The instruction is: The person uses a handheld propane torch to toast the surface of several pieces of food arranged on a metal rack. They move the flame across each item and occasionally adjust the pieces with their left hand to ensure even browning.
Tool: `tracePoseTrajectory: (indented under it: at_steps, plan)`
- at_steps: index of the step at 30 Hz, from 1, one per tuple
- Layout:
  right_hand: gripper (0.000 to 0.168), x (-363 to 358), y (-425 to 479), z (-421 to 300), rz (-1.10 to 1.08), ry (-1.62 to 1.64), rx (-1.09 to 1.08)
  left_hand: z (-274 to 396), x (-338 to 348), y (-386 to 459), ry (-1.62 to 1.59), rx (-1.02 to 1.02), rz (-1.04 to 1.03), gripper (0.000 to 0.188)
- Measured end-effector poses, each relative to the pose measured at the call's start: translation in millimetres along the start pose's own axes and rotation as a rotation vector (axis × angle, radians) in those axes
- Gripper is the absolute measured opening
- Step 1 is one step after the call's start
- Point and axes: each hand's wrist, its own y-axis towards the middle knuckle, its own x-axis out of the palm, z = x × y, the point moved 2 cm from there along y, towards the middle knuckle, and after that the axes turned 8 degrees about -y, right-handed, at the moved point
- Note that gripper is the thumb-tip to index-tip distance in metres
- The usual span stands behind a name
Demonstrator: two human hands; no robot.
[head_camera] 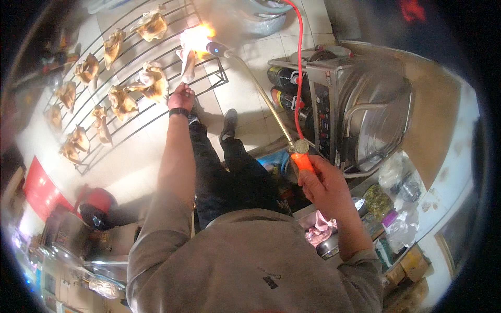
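My right hand (pixel 327 187) grips the orange handle (pixel 302 161) of a gas blowtorch. Its long metal tube (pixel 262 92) runs up and left to the burner head (pixel 217 49). A bright flame (pixel 197 37) leaves the burner and washes over the upper end of a bone-in meat piece (pixel 188 68), hiding that end in glare. At the piece's lower end is my left hand (pixel 181 98), fingers curled against its tip. The piece is over a black metal rack (pixel 150 126). Several browned meat or bone pieces (pixel 123 102) lie across the rack to the left.
A red hose (pixel 300 70) runs from the torch valve past a metal machine with a round lid (pixel 377 117). Dark bottles (pixel 282 76) stand beside it. Raw meat (pixel 319 231) sits near my right elbow. A glazed basin (pixel 266 19) is beyond the rack on the tiled floor (pixel 250 74).
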Motion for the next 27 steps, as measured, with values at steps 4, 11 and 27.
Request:
tracePoseTrajectory:
  at_steps: [4, 11, 27]
  plan:
    - [0.026, -0.9, 0.2, -1.1, -0.004, 0.035, -0.021, 2.8, -1.9, -1.6, 0.031, 0.004, -0.015, 0.006]
    - [0.023, -3.7, 3.0, 1.3, -0.012, 0.05, -0.034, 7.8, -8.2, 4.1, 0.026, 0.013, -0.031, 0.004]
    - [0.024, -6.0, 2.9, -5.6, 0.018, 0.051, -0.089, 20.2, 2.7, 0.1, 0.017, 0.076, -0.112, 0.007]
